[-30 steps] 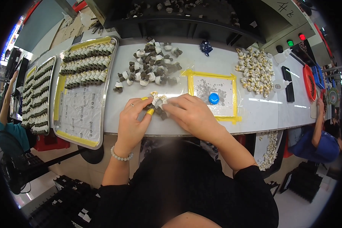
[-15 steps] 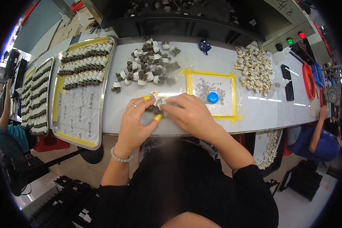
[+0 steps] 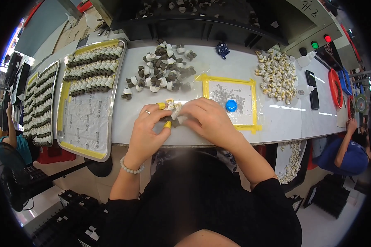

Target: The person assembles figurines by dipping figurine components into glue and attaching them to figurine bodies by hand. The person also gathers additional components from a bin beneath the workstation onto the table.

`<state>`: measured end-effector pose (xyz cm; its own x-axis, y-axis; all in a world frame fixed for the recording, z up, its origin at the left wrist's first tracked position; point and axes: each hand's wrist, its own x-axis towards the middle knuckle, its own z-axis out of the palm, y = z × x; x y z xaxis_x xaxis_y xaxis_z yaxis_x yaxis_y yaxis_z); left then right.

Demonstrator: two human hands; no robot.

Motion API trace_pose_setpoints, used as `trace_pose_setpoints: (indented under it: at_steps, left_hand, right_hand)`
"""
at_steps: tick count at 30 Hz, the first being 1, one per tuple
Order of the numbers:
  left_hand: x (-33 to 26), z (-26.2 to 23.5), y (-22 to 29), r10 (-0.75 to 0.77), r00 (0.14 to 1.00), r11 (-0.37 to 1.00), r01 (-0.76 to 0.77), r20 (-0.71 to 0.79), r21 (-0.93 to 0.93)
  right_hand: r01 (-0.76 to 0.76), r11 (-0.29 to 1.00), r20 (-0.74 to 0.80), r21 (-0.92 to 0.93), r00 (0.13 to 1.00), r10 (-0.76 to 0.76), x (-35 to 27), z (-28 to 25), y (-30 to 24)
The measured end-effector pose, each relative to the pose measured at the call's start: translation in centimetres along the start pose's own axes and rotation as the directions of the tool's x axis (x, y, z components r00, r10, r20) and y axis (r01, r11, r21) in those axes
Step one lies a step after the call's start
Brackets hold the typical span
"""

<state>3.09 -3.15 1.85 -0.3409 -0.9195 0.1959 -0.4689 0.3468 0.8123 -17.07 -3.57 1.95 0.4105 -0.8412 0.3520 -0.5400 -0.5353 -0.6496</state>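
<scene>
Left hand (image 3: 147, 126) and right hand (image 3: 210, 123) meet near the middle of the frame, the left's yellow-wrapped thumb and forefinger closed around a small knobbly white-and-dark-grey piece (image 3: 177, 112), the right's fingers half curled beside it, their grip too blurred to tell. Above lies a loose heap of white-and-dark-grey pieces (image 3: 154, 88) on the glossy white surface (image 3: 276, 123).

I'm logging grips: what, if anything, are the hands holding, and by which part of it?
A small grey-and-white piece appears held by the left hand, with the right hand at it; blur and fingers hide which part.
</scene>
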Motion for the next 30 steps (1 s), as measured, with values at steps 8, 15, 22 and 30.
trace_pose_setpoints:
  at_steps: [8, 15, 22, 30]
  left_hand:
    - [0.0, 1.7, -0.1, 0.088, 0.992, 0.974, -0.067, -0.089, 0.218]
    - [-0.4, 2.4, 0.2, 0.143, 0.982, 0.978, -0.121, -0.122, 0.173]
    - [-2.2, -6.1, 0.1, 0.123, 0.923, 0.95, -0.003, -0.365, 0.311]
    - [-1.8, -21.6, -11.4, -0.001, 0.805, 0.707, 0.42, -0.593, 0.569]
  right_hand:
    - [-0.048, 0.999, 0.025, -0.025, 0.998, 0.049, -0.2, 0.3, -0.3]
    - [-0.117, 0.988, 0.023, 0.099, 0.993, 0.116, -1.7, 0.3, -0.4]
    - [-0.061, 0.992, -0.024, 0.115, 0.998, 0.064, -3.4, 0.2, -0.8]
    - [-0.066, 0.987, -0.026, 0.147, 0.997, 0.071, -3.1, 0.1, -0.8]
